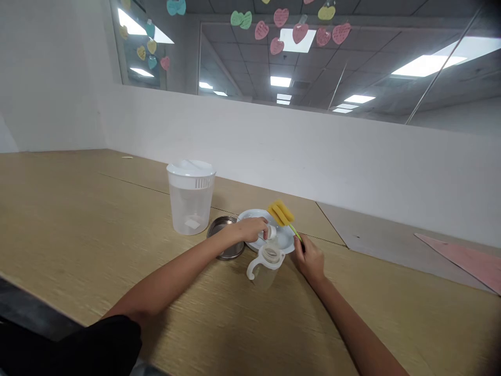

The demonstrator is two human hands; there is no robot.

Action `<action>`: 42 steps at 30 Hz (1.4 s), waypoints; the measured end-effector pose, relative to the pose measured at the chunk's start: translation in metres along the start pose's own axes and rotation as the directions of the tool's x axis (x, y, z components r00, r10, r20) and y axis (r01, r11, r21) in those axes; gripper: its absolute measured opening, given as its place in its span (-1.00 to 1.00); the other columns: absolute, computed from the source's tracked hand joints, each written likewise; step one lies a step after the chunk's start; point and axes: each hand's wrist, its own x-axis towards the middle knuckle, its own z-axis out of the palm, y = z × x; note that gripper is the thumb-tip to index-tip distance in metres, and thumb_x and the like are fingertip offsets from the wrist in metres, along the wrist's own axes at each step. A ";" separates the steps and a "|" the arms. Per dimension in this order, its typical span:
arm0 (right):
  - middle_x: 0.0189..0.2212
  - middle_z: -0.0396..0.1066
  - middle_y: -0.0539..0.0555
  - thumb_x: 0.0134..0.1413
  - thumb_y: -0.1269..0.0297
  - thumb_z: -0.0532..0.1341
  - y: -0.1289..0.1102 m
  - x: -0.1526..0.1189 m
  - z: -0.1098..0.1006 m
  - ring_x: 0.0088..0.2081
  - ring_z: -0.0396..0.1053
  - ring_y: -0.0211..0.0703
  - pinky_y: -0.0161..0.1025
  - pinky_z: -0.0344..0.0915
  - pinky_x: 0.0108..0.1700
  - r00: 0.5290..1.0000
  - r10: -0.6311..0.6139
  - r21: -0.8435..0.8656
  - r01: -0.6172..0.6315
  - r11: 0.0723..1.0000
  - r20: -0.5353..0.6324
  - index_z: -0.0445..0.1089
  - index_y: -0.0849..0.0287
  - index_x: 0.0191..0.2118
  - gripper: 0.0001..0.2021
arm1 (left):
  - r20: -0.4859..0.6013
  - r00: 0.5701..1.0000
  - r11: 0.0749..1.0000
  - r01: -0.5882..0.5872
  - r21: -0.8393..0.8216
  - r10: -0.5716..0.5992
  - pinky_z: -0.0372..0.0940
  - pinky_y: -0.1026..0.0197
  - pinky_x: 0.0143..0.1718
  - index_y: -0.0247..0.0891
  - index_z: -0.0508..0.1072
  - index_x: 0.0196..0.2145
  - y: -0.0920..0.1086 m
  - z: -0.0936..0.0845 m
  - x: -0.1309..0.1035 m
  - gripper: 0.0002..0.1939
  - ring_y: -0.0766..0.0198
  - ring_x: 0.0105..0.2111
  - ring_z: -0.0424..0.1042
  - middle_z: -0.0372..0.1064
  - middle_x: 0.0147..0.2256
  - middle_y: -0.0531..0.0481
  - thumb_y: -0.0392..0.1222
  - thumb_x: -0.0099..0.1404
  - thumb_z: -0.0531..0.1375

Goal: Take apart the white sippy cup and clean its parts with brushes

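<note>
My left hand (253, 230) is closed on a small white cap (271, 232), which it holds over a white plate (246, 215). My right hand (311, 259) grips the green handle of a sponge brush (281, 212). The brush's yellow sponge head points up and to the left, above the far side of the plate. Between my hands, nearer to me, a clear bottle (266, 274) stands uncapped with a white ring and curved handle around its neck. Beneath my left wrist sits a round metal pan (231, 254), partly hidden by my forearm.
A translucent bucket (190, 203) with a white lid stands at the left of the pan, on the wooden table (97, 219). A pink sheet (462, 258) lies at the far right. The white wall (242, 141) rises behind the table.
</note>
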 end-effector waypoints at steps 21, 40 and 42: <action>-0.47 0.42 0.09 0.26 0.11 -0.11 -0.002 0.000 -0.002 -0.55 0.28 -0.27 -0.35 0.05 -0.49 0.999 0.031 -0.001 -0.031 1.000 0.032 0.39 0.23 -0.35 -0.58 | -0.033 0.999 0.995 0.042 0.091 -0.039 0.13 0.14 0.07 -0.18 0.44 -0.13 -0.004 -0.008 -0.001 -0.62 0.13 0.05 0.26 0.25 0.07 -0.10 -0.48 0.12 0.12; -0.49 0.41 0.09 0.26 0.13 -0.10 -0.003 0.001 -0.001 -0.53 0.29 -0.25 -0.35 0.06 -0.47 1.000 0.025 0.023 -0.025 0.999 0.011 0.38 0.23 -0.35 -0.60 | -0.003 0.971 0.967 0.240 0.083 -0.241 0.26 0.21 -0.26 -0.27 0.43 -0.26 -0.008 -0.007 -0.004 -0.82 0.10 -0.22 0.43 0.45 -0.25 -0.13 -0.17 0.19 0.15; -0.53 0.39 0.08 0.25 0.14 -0.10 -0.004 0.002 -0.002 -0.54 0.27 -0.26 -0.35 0.04 -0.48 1.000 0.018 0.025 -0.019 1.000 0.014 0.37 0.23 -0.38 -0.61 | -0.017 0.969 0.967 0.245 0.069 -0.245 0.26 0.17 -0.24 -0.32 0.41 -0.21 -0.005 -0.006 -0.004 -0.72 0.04 -0.21 0.43 0.45 -0.24 -0.20 -0.06 0.23 0.13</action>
